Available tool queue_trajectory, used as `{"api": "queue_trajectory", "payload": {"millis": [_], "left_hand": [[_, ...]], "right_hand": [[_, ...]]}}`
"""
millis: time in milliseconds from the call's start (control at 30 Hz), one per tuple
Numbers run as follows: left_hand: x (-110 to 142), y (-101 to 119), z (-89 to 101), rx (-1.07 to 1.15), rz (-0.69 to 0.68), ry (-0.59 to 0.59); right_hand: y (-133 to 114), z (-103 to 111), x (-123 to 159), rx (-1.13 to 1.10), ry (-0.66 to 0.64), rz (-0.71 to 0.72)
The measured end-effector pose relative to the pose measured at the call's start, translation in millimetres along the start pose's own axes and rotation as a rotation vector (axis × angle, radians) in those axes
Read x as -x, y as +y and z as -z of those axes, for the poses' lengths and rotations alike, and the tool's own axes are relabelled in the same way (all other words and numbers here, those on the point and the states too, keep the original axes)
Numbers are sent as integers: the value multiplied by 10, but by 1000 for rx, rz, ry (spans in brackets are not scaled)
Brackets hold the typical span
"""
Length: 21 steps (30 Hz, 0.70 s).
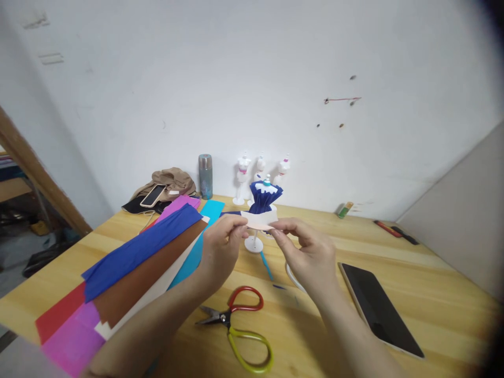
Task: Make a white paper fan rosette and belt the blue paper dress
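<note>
A small strip of cream paper [259, 219] is stretched between my two hands. My left hand [222, 247] pinches its left end, and my right hand [305, 249] pinches the right end. Just behind the strip stands a miniature white dress form [254, 244] on a round base, wearing a pleated dark blue paper bodice [264, 198]. The strip and my fingers hide the form's lower part. Scissors [224, 318] with one red and one yellow handle lie with blades apart on the table, below my hands.
Coloured paper sheets [145, 252] are piled at the left. A tablet [380, 310] lies at the right. Along the wall stand a flask [205, 177] and more small dress forms [243, 178]. A phone [153, 196] rests by brown cloth [173, 181]. A blue scrap [266, 266] lies near the base.
</note>
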<state>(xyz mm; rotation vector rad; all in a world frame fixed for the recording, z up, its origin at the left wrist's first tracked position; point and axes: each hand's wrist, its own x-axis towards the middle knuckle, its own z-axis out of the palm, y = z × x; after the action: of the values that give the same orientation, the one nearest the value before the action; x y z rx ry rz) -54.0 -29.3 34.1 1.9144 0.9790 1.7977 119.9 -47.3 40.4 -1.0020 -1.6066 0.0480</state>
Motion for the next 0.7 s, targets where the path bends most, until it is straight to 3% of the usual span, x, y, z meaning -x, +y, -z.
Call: {"api": "queue_trajectory", "payload": {"millis": [200, 700], "left_hand": [[17, 19, -22, 141, 114, 38], [26, 80, 0, 106, 19, 21]], "right_hand": [[5, -13, 11, -62, 40, -27], [-27, -32, 15, -194, 85, -134]]}}
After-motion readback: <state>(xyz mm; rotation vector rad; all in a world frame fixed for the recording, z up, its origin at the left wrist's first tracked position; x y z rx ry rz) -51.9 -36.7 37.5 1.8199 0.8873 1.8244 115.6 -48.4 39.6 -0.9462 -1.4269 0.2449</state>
